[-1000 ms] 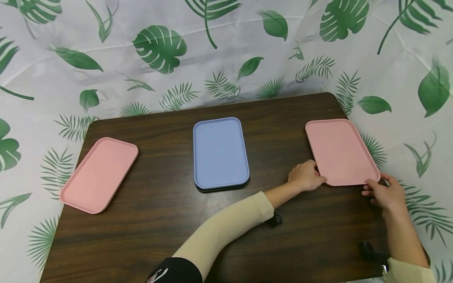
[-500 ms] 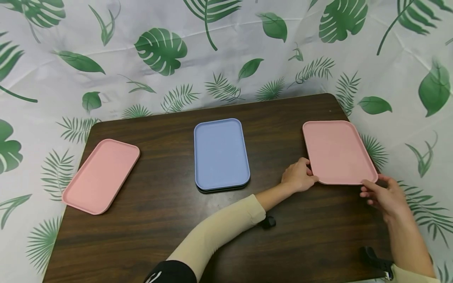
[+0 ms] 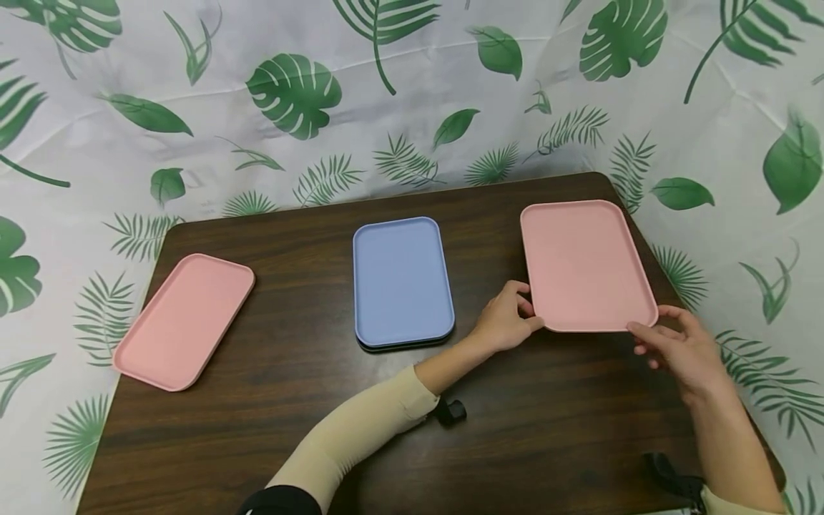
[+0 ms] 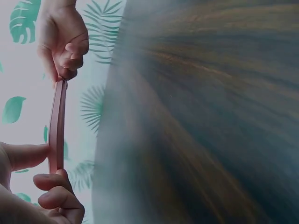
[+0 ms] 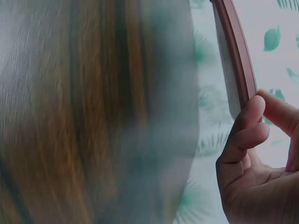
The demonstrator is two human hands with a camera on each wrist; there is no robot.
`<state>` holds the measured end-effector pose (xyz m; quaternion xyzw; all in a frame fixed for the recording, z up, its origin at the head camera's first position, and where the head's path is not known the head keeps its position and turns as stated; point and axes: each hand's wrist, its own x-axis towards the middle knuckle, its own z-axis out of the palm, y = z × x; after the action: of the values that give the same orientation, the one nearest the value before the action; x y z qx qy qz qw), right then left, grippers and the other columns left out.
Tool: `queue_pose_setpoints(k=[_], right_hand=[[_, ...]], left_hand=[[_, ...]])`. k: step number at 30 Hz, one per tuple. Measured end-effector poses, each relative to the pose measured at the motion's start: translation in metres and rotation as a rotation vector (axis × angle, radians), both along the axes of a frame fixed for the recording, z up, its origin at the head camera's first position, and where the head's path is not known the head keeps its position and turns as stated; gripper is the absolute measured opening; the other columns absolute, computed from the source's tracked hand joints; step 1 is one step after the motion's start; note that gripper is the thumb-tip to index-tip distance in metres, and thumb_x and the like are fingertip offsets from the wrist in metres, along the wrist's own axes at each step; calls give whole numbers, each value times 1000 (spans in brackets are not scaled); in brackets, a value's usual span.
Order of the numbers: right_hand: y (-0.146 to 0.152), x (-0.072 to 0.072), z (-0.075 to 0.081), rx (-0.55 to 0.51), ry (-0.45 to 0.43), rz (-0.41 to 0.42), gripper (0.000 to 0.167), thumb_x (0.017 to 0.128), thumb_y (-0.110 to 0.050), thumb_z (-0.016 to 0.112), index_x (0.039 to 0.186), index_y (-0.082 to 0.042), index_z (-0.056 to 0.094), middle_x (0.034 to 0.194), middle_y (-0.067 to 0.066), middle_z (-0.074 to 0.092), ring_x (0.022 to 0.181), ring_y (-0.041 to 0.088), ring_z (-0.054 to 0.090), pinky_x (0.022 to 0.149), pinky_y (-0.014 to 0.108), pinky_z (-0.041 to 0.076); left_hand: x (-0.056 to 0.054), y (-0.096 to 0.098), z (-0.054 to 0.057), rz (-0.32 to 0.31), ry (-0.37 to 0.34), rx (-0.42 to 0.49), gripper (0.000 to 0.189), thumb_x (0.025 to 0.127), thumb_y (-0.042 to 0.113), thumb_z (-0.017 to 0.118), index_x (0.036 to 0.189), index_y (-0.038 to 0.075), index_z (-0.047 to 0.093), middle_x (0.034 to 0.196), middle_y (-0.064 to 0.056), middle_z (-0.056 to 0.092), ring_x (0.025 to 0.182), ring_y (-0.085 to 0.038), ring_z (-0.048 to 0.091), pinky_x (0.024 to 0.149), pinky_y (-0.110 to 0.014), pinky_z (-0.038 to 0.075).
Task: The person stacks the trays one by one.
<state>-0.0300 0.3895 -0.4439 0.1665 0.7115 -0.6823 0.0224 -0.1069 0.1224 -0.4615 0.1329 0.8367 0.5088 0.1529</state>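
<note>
Both hands hold a pink tray at the right side of the table, raised off the surface. My left hand pinches its near left corner, thumb on top and fingers beneath. At the near right corner my right hand pinches the rim the same way. The left wrist view shows the tray edge-on between the two hands. In the right wrist view the tray's rim sits between thumb and fingers, with part of its underside showing.
A blue tray lies at mid-table on top of one or more dark trays. Another pink tray lies angled at the table's left edge. A leaf-print cloth hangs behind the brown table.
Both hands have moved the pink tray leftward and lifted it from the table's right edge. The blue tray and the left pink tray stay in place.
</note>
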Motion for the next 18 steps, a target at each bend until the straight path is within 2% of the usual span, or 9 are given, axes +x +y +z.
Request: queue_pose_setpoints(k=[7,14,18], right_hand=[[-37,-2,6,38,14,59,37,88,-8,74,113,-19,48,72,-5,69,57,10,63,46,22,45],[-79,-7,7,17,3,138,37,87,-9,75,115,-13,51,78,-2,72,61,11,66,49,23,49],[-103,-13,5,39,-7,199,40,87,-13,76,118,-9,50,83,3,73,65,13,68,52,24,51]], left_hand=[[7,-51,18,0,-16,126,53,85,9,74,132,7,48,94,0,62,59,-7,52,56,-21,42],[13,-106,31,-5,-19,189,54,86,4,71,133,3,45,99,-9,60,53,-7,45,50,-22,38],[16,-136,32,24,-31,222,55,86,2,71,134,3,45,98,-11,58,52,-8,42,48,-22,36]])
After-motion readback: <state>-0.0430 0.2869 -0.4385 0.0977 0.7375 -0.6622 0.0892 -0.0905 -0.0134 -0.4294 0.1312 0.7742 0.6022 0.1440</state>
